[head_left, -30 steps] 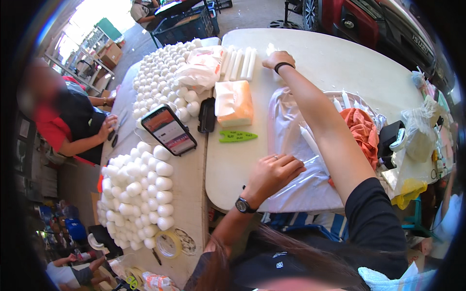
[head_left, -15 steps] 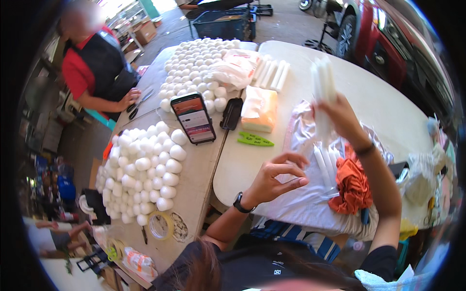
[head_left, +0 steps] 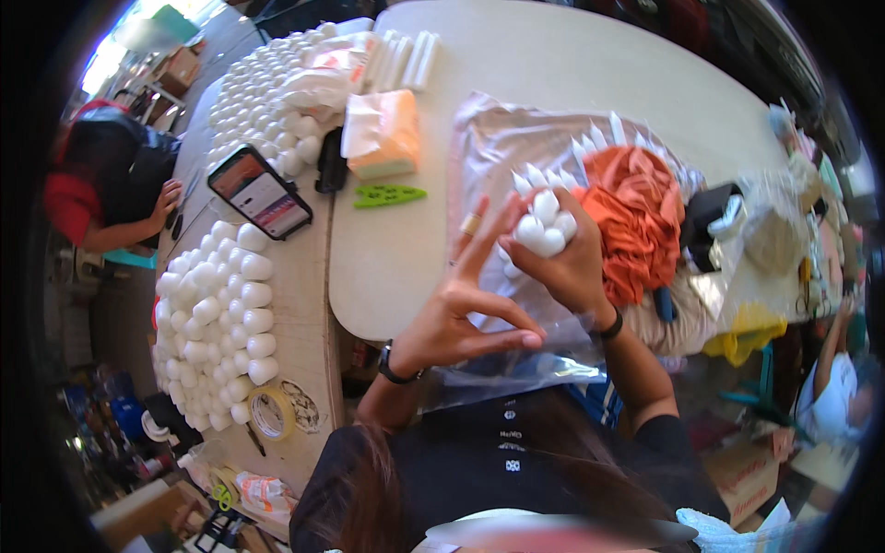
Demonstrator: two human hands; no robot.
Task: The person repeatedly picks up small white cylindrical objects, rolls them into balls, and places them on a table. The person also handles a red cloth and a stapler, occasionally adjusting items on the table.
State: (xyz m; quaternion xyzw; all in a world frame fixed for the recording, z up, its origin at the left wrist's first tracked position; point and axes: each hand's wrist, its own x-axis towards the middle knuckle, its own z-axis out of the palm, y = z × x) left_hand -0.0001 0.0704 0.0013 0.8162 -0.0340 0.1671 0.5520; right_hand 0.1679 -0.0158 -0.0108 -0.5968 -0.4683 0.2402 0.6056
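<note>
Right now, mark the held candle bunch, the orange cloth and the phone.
Candle bunch [head_left: 550, 239]: head view, on the rounded white ends facing the camera.
Orange cloth [head_left: 636, 221]: head view, on its crumpled middle.
Phone [head_left: 261, 194]: head view, on its lit screen.

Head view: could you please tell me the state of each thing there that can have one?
Left hand: thumb and forefinger pinched, apparently on the plastic bag
Right hand: closed around white candles
White candles: bundled together, held
Plastic bag: loose, partly spread
Phone: propped up, screen lit
Orange cloth: crumpled
Tape roll: lying flat
Scissors: cannot tell whether open
</note>
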